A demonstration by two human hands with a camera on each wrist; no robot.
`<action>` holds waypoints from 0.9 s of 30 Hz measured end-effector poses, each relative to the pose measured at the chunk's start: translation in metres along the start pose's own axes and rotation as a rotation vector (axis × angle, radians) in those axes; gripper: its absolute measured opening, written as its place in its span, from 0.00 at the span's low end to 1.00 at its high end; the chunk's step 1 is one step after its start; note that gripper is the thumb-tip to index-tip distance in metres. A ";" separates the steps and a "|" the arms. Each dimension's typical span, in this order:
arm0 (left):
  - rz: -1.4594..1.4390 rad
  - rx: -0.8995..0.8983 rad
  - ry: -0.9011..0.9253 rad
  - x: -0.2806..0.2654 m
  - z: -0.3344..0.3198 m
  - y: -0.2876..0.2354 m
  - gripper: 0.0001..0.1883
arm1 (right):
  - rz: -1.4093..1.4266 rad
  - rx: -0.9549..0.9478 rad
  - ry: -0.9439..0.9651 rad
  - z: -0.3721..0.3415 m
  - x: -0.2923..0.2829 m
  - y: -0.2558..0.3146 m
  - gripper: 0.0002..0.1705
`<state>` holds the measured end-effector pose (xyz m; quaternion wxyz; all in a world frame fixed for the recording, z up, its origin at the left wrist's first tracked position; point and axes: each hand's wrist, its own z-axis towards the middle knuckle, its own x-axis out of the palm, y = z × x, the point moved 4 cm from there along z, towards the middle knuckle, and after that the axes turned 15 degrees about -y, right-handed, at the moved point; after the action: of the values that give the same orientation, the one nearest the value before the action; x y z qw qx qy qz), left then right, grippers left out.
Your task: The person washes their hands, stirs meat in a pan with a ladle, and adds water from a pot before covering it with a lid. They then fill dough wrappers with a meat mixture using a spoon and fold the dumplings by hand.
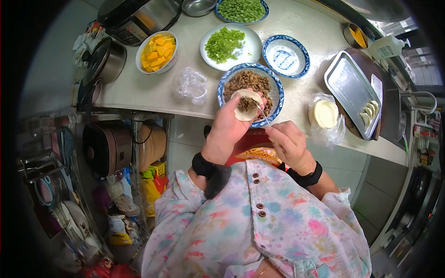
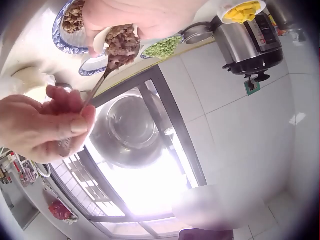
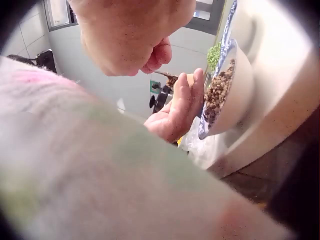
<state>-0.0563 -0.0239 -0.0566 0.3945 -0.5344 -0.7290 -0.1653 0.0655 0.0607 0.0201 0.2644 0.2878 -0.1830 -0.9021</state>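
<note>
My left hand (image 1: 230, 127) holds a round dumpling wrapper (image 1: 241, 115), thumb over its edge and fingers beneath. A clump of brown minced filling (image 1: 246, 104) lies on the wrapper. In my right hand (image 1: 289, 142) a thin metal spoon (image 2: 97, 91) is pinched by the handle, its tip at the filling. Both hands are at the near side of a blue-patterned bowl (image 1: 280, 87) of the same crumbly mince, with the wrapper overlapping it in the head view. The right wrist view shows the left fingers (image 3: 183, 102) beside this bowl.
To the right are stacked wrappers (image 1: 326, 114) in plastic and a metal tray (image 1: 347, 85) with several folded dumplings (image 1: 369, 112). Behind the bowl stand a plate (image 1: 252, 44) of chopped greens and a patterned bowl (image 1: 286, 55). Orange cubes (image 1: 158, 52) and a crumpled plastic bag (image 1: 190, 85) are left.
</note>
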 end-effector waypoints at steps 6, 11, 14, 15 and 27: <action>-0.031 -0.044 0.107 -0.004 -0.001 -0.001 0.19 | 0.031 0.030 -0.041 0.010 -0.009 0.006 0.20; 0.000 -0.030 0.010 -0.006 -0.007 -0.004 0.18 | -0.078 0.056 -0.100 0.005 -0.014 -0.011 0.20; 0.008 -0.039 0.006 -0.006 -0.011 -0.005 0.18 | -0.165 0.012 0.001 -0.012 -0.004 -0.031 0.18; 0.008 -0.044 0.008 -0.006 -0.012 -0.005 0.18 | -0.185 -0.013 0.056 -0.019 0.000 -0.035 0.18; 0.121 -0.042 -0.053 0.001 -0.023 -0.008 0.17 | -0.308 0.095 0.184 -0.011 -0.004 -0.025 0.26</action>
<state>-0.0542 -0.0413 -0.0400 0.3729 -0.5898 -0.7021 -0.1422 0.0656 0.0813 0.0013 0.1250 0.4057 -0.1544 -0.8922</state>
